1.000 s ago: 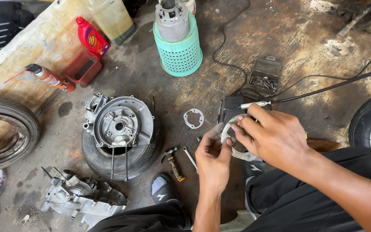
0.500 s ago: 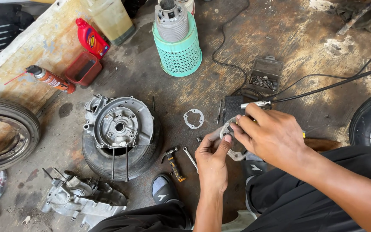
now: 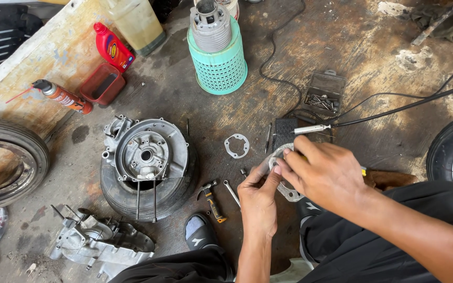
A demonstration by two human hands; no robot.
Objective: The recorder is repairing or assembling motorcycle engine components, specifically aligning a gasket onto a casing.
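Note:
My left hand [image 3: 258, 197] and my right hand [image 3: 322, 171] meet over a flat grey metal ring plate [image 3: 288, 193], both pinching it at its upper left edge. The plate is held above the dirty floor, largely hidden by my right hand. A small grey gasket [image 3: 236, 145] lies on the floor just left of the hands. An engine crankcase half [image 3: 147, 152] sits on a small tyre [image 3: 127, 195] further left.
A small hammer [image 3: 211, 198] and a wrench [image 3: 232, 193] lie near my left wrist. A teal basket [image 3: 217, 63] holds a cylinder. A screw box [image 3: 323, 95], black cables [image 3: 405, 105], a spray can [image 3: 61, 96], red bottle [image 3: 112, 47], another crankcase half [image 3: 100, 242] and wheels [image 3: 3, 162] surround.
Both hands have shifted slightly on the ring plate, the fingertips now pinching together at its upper left edge. Nothing else has moved.

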